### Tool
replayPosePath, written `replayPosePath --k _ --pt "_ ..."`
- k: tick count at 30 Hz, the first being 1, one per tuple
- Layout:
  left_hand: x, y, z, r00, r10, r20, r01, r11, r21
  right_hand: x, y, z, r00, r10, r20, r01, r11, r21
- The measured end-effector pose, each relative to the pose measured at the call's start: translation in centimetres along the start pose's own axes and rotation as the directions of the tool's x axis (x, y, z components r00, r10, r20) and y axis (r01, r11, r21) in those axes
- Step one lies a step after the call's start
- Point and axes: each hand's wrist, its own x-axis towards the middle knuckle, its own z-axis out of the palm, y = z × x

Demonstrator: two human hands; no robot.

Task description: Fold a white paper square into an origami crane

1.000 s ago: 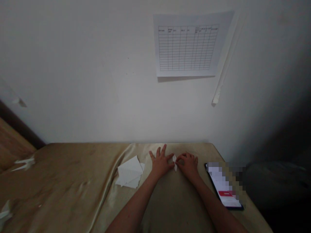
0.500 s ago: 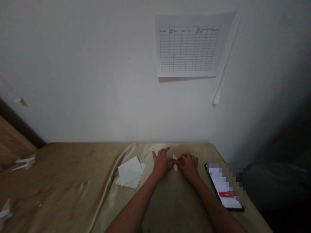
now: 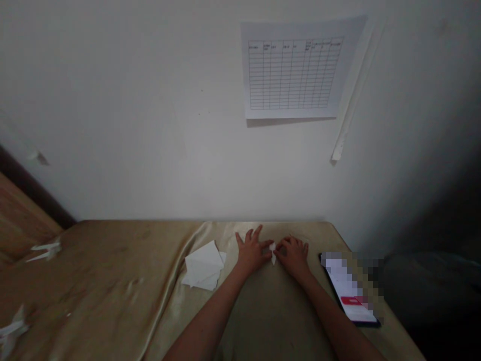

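Both hands (image 3: 254, 254) touch a small folded paper (image 3: 273, 259) on the gold cloth (image 3: 274, 321).

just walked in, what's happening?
A person's bare left hand and right hand have fingertips at a small pointed white paper piece over a gold satiny cloth; the exact grip is unclear. Loosely stacked white paper sheets lie to the left, a lit, black-edged rectangular phone to the right.

Compared with half a second earlier, the left hand's (image 3: 252, 252) forefinger had moved up toward the far end of the small folded white paper (image 3: 273, 259); the other fingers had fanned wider. That far end looked shorter and blunter. The view had shifted slightly leftward.
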Motion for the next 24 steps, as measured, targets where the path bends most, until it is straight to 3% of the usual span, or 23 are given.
replayPosePath --k 6,13,24 --pt "0.19 0.02 0.52 0.999 -0.033 0.001 0.033 0.999 -0.022 0.09 -0.01 0.09 1.000 0.000 0.006 -0.001 1.000 0.016" --pt "0.20 -0.32 0.66 0.999 0.007 0.042 -0.007 1.000 -0.008 -0.07 -0.01 -0.05 1.000 -0.012 0.000 0.012 1.000 0.008" --pt "0.63 -0.56 0.65 0.999 -0.034 -0.014 0.033 0.995 -0.098 0.14 0.27 0.07 0.999 -0.044 -0.028 0.044 0.999 -0.003"
